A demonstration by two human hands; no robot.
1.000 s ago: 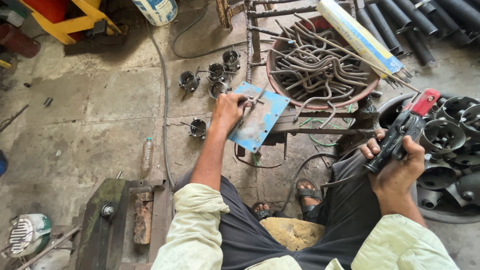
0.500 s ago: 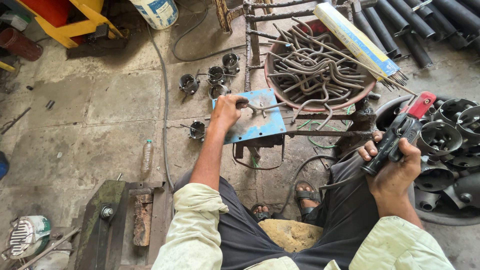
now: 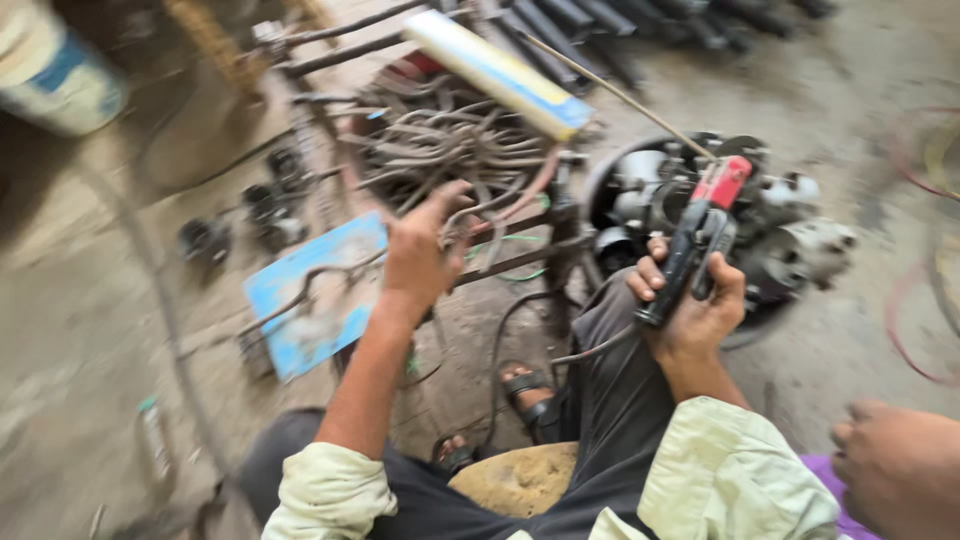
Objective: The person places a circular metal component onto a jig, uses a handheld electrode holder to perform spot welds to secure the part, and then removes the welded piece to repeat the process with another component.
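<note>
My right hand (image 3: 690, 305) is clamped on the electrode holder (image 3: 695, 240) at three o'clock, my left hand (image 3: 420, 250) spread open over bent rods (image 3: 440, 150); a stray electrode tip could arc.

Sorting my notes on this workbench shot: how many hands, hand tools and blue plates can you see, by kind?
Bare hands of the person wearing the camera: 2, left hand, right hand
Another person's hand at lower right: 1
Black-and-red electrode holder, in the right hand: 1
Flat blue metal plate: 1
Total: 5
</note>
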